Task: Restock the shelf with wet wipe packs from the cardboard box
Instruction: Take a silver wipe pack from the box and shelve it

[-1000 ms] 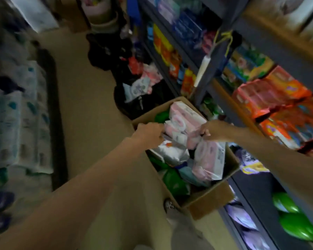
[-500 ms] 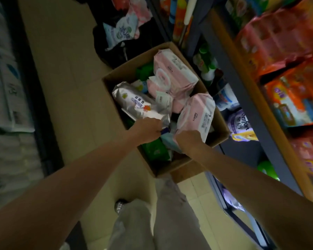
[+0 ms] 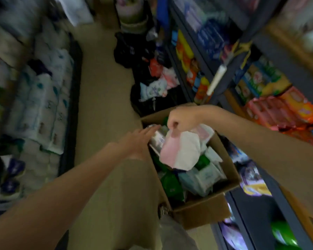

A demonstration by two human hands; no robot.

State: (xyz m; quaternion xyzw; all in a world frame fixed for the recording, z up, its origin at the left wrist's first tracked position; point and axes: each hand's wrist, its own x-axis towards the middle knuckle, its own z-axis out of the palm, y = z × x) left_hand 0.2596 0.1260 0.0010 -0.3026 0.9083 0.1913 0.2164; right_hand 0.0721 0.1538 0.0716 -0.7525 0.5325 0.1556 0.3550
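R hand [image 3: 183,120] now pinches the top of a pink & white wipes pack [image 3: 179,150], lifted up over the cardboard box [image 3: 202,212], L hand [image 3: 140,139] spread flat on a silver pack [image 3: 158,137], so shelf [image 3: 257,210] comes next.

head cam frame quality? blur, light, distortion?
Head view: dim and heavily motion-blurred, worst at the shelving on both sides; wide-angle bend tilts the shelves. The right hand pinching a pink-and-white pack over the cardboard box is readable, but labels are not.
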